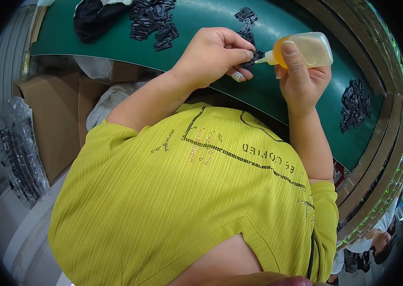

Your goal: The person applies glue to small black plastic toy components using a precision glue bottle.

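Observation:
My right hand (301, 78) is closed round a squeeze bottle (313, 50) of translucent plastic, tipped on its side with amber liquid inside. The bottle's narrow white nozzle points left, close to the fingers of my left hand (215, 55). Those fingers pinch a small black plastic part (255, 59), partly hidden by the fingertips. I cannot tell whether the nozzle touches it. A white wrap covers one fingertip of my left hand. Just beyond the hands, more black parts (246, 15) lie in a short row on the green tabletop (201, 16).
A heap of black parts (151, 19) sits at the far left beside a dark cloth (97, 19). Another pile (355, 106) is at the right. Cardboard boxes (56, 114) and a clear bag of black strips (20, 148) stand left of me. Other people (377, 238) show at lower right.

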Action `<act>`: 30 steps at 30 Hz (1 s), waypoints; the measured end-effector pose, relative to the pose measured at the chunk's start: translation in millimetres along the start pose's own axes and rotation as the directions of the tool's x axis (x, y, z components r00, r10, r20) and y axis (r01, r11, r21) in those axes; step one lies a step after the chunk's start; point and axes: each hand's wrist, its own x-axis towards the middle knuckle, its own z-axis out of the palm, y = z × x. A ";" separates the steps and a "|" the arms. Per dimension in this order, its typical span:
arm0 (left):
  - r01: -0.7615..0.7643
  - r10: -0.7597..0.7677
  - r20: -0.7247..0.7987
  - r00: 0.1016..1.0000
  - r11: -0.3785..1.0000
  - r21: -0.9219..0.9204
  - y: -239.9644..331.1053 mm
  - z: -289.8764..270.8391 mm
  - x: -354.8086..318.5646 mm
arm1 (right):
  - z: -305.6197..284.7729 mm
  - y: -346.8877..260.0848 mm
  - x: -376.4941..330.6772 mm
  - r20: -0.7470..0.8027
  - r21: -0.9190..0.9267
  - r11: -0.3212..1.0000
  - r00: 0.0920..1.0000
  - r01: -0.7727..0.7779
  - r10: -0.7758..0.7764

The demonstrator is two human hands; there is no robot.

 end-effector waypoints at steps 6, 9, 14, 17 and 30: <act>0.002 -0.002 0.004 1.000 1.000 0.000 -0.2 0.1 0.0 | 0.8 0.2 -0.7 0.061 -0.037 0.999 0.998 -0.002 0.004; 0.000 0.000 -0.010 1.000 1.000 0.027 1.5 2.3 -0.7 | 2.8 -0.7 -1.9 0.025 -0.053 0.999 1.000 0.009 -0.008; -0.004 0.004 -0.001 1.000 1.000 0.021 0.3 1.2 0.7 | 2.5 1.3 -1.2 0.055 -0.085 0.996 0.998 0.002 0.002; -0.001 0.001 -0.008 1.000 1.000 0.029 1.2 1.2 1.2 | 3.4 1.4 -0.5 0.034 -0.104 0.995 0.999 0.000 0.004; -0.364 0.649 -0.037 0.760 0.471 0.804 3.6 -43.2 -18.6 | -16.3 -4.9 10.1 -0.175 0.179 0.982 0.980 -0.059 0.091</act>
